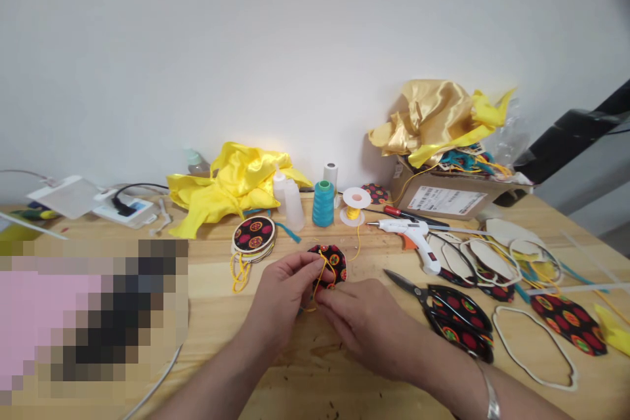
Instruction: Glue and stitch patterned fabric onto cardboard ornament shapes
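Observation:
Both hands meet over the middle of the table around a small dark patterned fabric piece point(339, 265) with a pale edge. My left hand point(283, 292) pinches it from the left, fingertips on its upper side. A thin yellow cord point(331, 264) loops over the fabric between the hands. Closed in a pinch, my right hand point(361, 315) has its fingertips on the cord at the piece's lower edge; the exact grip is partly hidden. From the white spool point(357, 198) behind, yellow cord trails down toward the fabric piece.
Black-handled scissors point(433, 312) and a white glue gun point(413, 239) lie right of my hands. A finished-looking round patterned piece point(254, 235) lies left, before yellow satin point(231, 184). Behind stand a teal thread cone point(323, 205) and a cardboard box point(443, 200).

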The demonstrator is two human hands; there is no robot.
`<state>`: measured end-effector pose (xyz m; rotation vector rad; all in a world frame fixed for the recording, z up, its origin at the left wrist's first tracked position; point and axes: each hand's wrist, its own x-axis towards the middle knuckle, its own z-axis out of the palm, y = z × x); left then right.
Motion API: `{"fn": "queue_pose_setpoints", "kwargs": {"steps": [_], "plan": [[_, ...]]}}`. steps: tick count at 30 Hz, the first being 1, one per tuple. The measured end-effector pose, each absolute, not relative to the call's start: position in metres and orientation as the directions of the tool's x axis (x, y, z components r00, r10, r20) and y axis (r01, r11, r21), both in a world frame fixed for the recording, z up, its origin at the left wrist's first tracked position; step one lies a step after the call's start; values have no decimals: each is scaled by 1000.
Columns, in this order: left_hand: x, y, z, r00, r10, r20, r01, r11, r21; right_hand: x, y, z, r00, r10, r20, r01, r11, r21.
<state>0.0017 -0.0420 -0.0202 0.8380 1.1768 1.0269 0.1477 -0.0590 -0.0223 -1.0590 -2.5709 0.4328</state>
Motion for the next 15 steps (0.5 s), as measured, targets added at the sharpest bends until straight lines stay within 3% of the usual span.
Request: {"fn": "queue_pose_setpoints", "kwargs": {"steps": [2, 4, 8, 10, 12, 15], "plan": [[1, -42, -22, 90, 936, -340, -239, 351, 905, 148, -59, -24, -720, 676, 155, 616, 726, -306], [0, -42, -24, 91, 938, -335, -255, 347, 902, 150, -59, -23, -767, 626, 141, 569, 765, -303], [-1, -41, -29, 69, 950, -305, -255, 312, 915, 156, -60, -13, -783, 577, 233, 372, 735, -567], [0, -40, -29, 74, 950, -303, -254, 312, 916, 158, -58, -10, -628, 713, 310, 350, 616, -706], [1, -40, -28, 68, 954, -291, -240, 299, 924, 158, -53, -10, -361, 880, 309, 370, 440, -818], [3, -42, -22, 61, 961, -269, -164, 275, 947, 156, -44, -17, -129, 985, 118, 203, 143, -969]]}}
